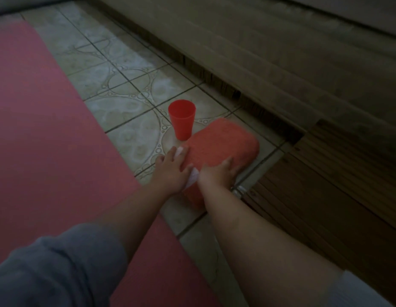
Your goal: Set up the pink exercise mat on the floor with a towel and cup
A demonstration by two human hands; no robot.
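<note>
The pink exercise mat [44, 134] lies unrolled on the tiled floor, filling the left side of the view. A folded orange towel [221, 145] rests on the tiles just right of the mat. Both hands are on its near end: my left hand [172, 169] lies flat on its left edge, my right hand [217, 173] presses on top, fingers spread. A white strip shows between the hands. A red plastic cup [182, 119] stands upright on the tiles, just behind the towel's left corner, apart from both hands.
A dark wooden bed frame [339, 187] and hanging bedcover [281, 63] run along the right side, close to the towel. Patterned floor tiles [117, 85] show between the mat and the bed. A small shiny object [239, 191] lies at the frame's corner.
</note>
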